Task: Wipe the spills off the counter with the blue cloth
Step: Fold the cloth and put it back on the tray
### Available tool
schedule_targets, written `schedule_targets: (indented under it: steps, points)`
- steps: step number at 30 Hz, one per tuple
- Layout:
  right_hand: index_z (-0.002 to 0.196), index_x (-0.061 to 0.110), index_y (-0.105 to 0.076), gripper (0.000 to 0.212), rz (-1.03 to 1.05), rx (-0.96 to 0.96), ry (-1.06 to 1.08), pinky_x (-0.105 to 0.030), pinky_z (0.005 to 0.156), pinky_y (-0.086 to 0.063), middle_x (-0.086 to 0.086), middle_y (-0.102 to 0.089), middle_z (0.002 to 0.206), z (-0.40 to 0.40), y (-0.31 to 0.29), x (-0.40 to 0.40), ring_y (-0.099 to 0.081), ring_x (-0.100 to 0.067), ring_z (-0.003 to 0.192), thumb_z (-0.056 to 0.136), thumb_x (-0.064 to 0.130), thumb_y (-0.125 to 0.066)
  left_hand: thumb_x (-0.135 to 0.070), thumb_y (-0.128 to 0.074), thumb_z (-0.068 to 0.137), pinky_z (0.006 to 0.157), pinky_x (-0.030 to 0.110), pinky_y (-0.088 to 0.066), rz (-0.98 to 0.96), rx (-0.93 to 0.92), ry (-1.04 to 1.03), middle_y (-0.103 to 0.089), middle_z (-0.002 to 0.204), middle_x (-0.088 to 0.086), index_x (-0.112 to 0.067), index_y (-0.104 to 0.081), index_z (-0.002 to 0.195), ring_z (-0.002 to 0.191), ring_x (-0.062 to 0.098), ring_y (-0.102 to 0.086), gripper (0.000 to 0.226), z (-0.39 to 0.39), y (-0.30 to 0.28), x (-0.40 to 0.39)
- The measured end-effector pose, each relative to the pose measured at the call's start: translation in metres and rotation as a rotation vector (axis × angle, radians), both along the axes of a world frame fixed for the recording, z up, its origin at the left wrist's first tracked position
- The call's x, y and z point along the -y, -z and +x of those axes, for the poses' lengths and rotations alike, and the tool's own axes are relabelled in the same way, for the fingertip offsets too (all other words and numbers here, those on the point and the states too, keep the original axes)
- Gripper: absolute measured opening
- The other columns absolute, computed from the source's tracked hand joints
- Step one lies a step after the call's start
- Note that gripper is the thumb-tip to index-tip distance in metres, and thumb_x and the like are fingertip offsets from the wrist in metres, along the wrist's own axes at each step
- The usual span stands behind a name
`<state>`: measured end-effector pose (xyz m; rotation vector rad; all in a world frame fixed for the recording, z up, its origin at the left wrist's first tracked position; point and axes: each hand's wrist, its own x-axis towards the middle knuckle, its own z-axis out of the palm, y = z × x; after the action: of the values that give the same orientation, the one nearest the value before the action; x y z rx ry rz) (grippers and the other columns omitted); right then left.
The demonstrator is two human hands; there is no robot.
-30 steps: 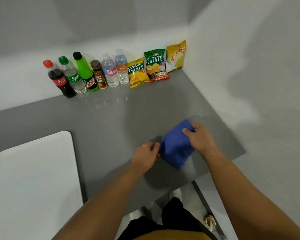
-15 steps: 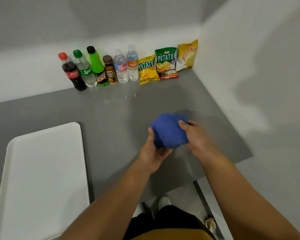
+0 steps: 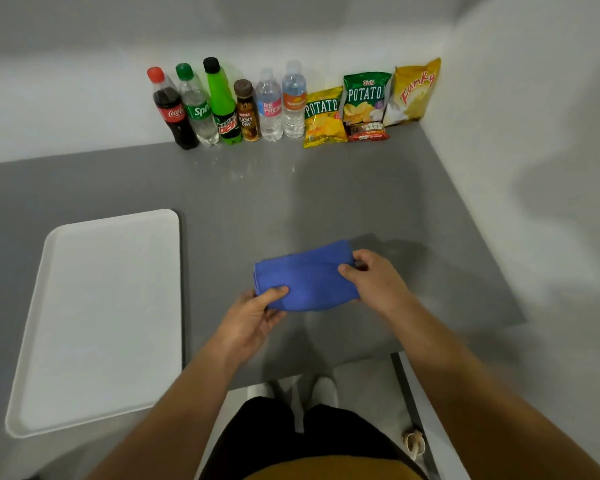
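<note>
The blue cloth (image 3: 307, 276) sits folded between both hands above the grey counter (image 3: 326, 195), long axis running 9 to 3 o'clock. The left hand (image 3: 253, 315) pinches its 7 o'clock corner, thumb on top; the right hand (image 3: 373, 279) grips the 3 o'clock end, palm down.

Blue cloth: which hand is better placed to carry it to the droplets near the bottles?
Probably the left. Both hands grip the blue cloth, but the droplets lie ahead and left of it, nearer the left hand; the right hand would cross over.
</note>
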<state>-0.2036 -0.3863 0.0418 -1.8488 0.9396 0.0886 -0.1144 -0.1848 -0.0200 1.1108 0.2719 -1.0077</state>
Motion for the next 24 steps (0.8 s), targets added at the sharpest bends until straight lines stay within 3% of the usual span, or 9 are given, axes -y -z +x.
schedule_targets:
  steps: [5,9,11,17,21,24]
  points:
    - [0.124,0.01,-0.065,0.031,-0.005,-0.014,-0.017,-0.041,0.098,-0.052,-0.004,-0.071,0.115,0.003,0.006,-0.036,-0.067,-0.02,0.106,0.096,0.024,-0.068,-0.02,-0.079,0.081,0.087,0.028,-0.059,-0.01,0.115,0.126,-0.071,0.129,0.009,-0.012,-0.065,0.133,0.116,0.023,-0.069,0.054,0.009,0.0,-0.056]
    - [0.112,0.013,-0.068,0.02,-0.014,-0.001,-0.014,-0.036,0.091,-0.053,-0.001,-0.071,0.104,0.014,0.016,-0.083,-0.067,-0.019,0.098,0.094,0.021,-0.07,-0.05,-0.076,0.085,0.098,0.034,-0.054,0.121,0.24,0.196,-0.072,0.127,0.003,-0.021,-0.067,0.131,0.119,0.022,-0.068,0.055,0.034,-0.007,-0.111]
    - [0.101,0.02,-0.065,0.009,0.001,-0.009,-0.016,-0.031,0.084,-0.052,0.005,-0.068,0.094,0.021,0.022,-0.112,-0.066,-0.017,0.091,0.094,0.019,-0.069,-0.057,-0.074,0.082,0.096,0.036,-0.055,0.223,0.345,0.267,-0.074,0.122,-0.002,-0.028,-0.066,0.128,0.114,0.02,-0.07,0.055,0.051,-0.011,-0.144]
    - [0.096,0.028,-0.063,0.013,0.003,-0.035,-0.053,-0.027,0.083,-0.05,0.014,-0.064,0.088,0.047,0.042,-0.194,-0.063,-0.01,0.086,0.091,0.021,-0.073,-0.047,-0.075,0.088,0.09,0.034,-0.06,0.236,0.414,0.516,-0.073,0.126,-0.004,-0.039,-0.068,0.125,0.115,0.018,-0.07,0.038,0.103,-0.018,-0.236]
    - [0.085,0.036,-0.062,0.014,0.082,-0.093,-0.03,-0.025,0.075,-0.051,0.015,-0.067,0.089,0.053,0.047,-0.239,-0.065,-0.004,0.085,0.092,0.027,-0.07,-0.043,-0.081,0.085,0.092,0.042,-0.059,0.252,0.337,0.611,-0.071,0.128,0.0,-0.035,-0.066,0.129,0.116,0.022,-0.069,0.047,0.125,-0.014,-0.28]
    - [0.09,0.033,-0.063,0.007,0.085,-0.11,-0.056,-0.023,0.074,-0.053,0.011,-0.069,0.088,0.054,0.048,-0.263,-0.066,-0.005,0.083,0.094,0.03,-0.068,-0.038,-0.085,0.081,0.084,0.037,-0.061,0.267,0.254,0.681,-0.072,0.126,0.004,-0.032,-0.069,0.123,0.114,0.024,-0.071,0.046,0.138,-0.011,-0.302]
